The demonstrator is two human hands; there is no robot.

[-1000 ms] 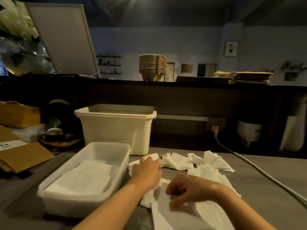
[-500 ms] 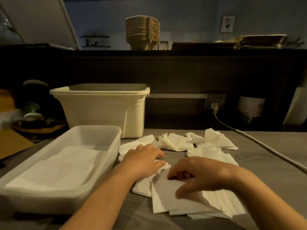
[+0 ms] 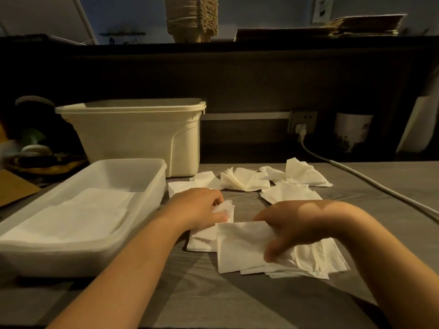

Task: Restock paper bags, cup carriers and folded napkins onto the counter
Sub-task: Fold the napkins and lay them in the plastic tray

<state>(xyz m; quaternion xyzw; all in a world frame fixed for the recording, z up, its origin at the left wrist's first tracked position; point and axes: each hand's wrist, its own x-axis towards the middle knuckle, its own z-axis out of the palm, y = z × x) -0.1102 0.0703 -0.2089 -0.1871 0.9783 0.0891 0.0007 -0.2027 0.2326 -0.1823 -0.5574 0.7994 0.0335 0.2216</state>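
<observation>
Napkins (image 3: 240, 248) beside clear tray (image 3: 71, 258)

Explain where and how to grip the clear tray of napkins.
Its lipped rim, midway along both long sides, from left and right: the tray is long, shallow and holds flat napkins, so a lopsided grip would likely tip it.

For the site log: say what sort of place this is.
Probably a café service counter: stacked brown moulded-pulp cup carriers and flat brown paper bags on the dark raised ledge, white paper napkins below.

Left hand (image 3: 197, 207), right hand (image 3: 301, 224) bare; forearms (image 3: 133, 264) unsleeved to frame edge.
</observation>
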